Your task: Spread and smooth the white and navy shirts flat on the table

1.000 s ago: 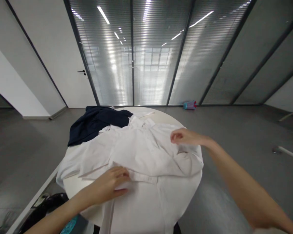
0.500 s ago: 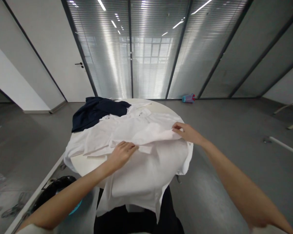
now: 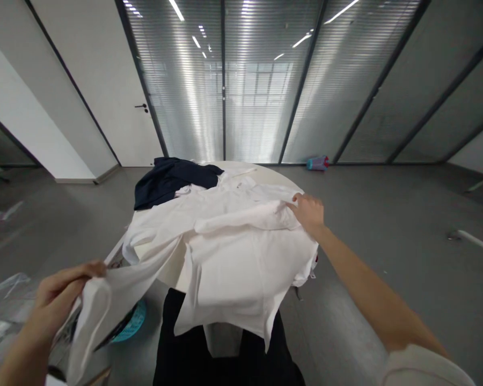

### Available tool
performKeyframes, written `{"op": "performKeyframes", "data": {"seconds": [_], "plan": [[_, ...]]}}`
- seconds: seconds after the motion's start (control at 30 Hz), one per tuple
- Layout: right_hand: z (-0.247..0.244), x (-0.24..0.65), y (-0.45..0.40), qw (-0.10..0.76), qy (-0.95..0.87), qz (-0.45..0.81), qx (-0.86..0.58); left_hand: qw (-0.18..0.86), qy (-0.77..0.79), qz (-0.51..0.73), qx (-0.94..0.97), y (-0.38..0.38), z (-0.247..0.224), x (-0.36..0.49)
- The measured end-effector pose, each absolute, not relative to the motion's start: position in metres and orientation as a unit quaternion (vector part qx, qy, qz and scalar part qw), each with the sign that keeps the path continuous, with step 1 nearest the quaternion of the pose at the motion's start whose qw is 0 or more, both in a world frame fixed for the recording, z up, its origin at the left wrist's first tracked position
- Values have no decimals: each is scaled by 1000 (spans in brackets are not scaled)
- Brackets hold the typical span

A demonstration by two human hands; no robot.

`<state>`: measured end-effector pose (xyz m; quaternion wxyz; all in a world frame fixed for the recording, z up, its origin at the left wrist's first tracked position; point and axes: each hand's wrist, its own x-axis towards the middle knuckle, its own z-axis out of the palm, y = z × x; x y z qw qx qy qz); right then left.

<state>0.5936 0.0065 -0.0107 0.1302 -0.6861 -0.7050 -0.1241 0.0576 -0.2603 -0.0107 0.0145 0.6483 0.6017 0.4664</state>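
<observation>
Single head-worn view, forward and down

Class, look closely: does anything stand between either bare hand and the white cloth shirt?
Nothing visible does. The left hand grips an outstretched part of the white cloth shirt; the right hand holds it near the right edge of the round white table. The navy cloth garment lies aside, at the far left of the table.

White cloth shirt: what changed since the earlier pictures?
The left hand moved outward to the left, drawing part of the white cloth shirt off the round white table. The right hand, loosely curled at first, now grips the shirt's right side. The dark navy cloth garment stayed at the table's far left.
</observation>
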Motion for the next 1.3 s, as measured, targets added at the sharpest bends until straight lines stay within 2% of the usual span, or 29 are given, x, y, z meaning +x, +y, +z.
{"op": "performKeyframes", "data": {"seconds": [0.07, 0.17, 0.33, 0.37, 0.5, 0.53, 0.63, 0.7, 0.8, 0.97, 1.03, 1.1, 1.2, 1.3], "plan": [[-19, 586, -13, 136, -686, -111, -706, -23, 685, 382, 620, -265, -27, 24], [-34, 585, -39, 115, -704, -49, -699, -52, 724, 270, 632, -259, -44, -4], [-67, 591, -61, 96, -803, 0, -588, -170, 719, 238, 630, -234, -38, 33], [-72, 591, -62, 93, -809, -7, -580, -151, 702, 249, 650, -226, -35, 51], [-80, 582, -59, 96, -776, -49, -621, 56, 628, 233, 741, -183, -32, 133], [-79, 578, -58, 104, -768, -67, -629, 81, 617, 223, 750, -170, -34, 149], [-74, 570, -53, 127, -769, -122, -614, 22, 642, 231, 730, -132, -39, 166], [-73, 569, -51, 132, -785, -138, -589, -31, 690, 240, 682, -115, -40, 147], [-75, 570, -49, 154, -809, -121, -555, 11, 731, 239, 639, -112, -44, 89], [-64, 537, -48, 339, -859, -102, -371, 66, 786, 284, 545, -157, -75, 4], [-50, 502, -49, 368, -879, -90, -289, 128, 782, 306, 528, -177, -90, -8], [-34, 458, -49, 340, -908, -71, -233, 197, 758, 333, 525, -191, -103, -7], [-21, 386, -46, 251, -952, -43, -172, 278, 724, 361, 518, -202, -112, 5], [-24, 329, -37, 159, -975, -38, -150, 295, 724, 360, 509, -207, -113, 21]]}}
